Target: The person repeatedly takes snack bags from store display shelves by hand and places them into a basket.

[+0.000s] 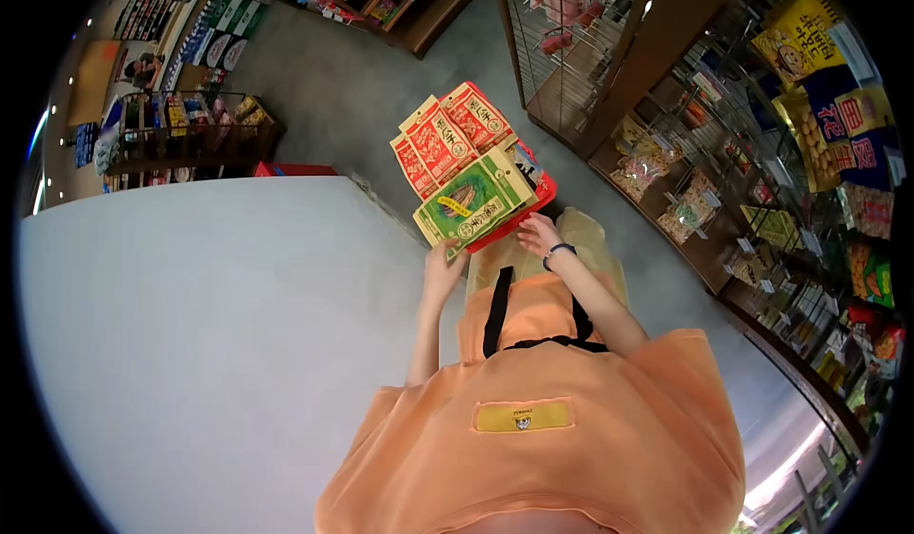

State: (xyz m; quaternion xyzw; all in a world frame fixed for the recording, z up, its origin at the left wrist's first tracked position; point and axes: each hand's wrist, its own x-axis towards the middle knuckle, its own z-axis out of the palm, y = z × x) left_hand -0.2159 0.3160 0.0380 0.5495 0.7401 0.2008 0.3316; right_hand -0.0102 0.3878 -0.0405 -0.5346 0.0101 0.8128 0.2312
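A red basket (546,191) full of snack packets is in front of my body. Several red and cream packets (444,140) lie overlapping at its far side, and a green packet (474,197) lies across the near side. My left hand (445,260) is closed on the near left corner of the green packet, fingertips at its edge. My right hand (540,235) is at the basket's near right side with its fingers apart, close to the rim. A dark band circles the right wrist.
A large pale surface (209,344) fills the left. Shelves of snack bags (819,134) run along the right, beside a wire rack (571,49). A display stand (190,125) and wooden shelving (419,10) stand farther off. Grey floor (324,87) shows between them.
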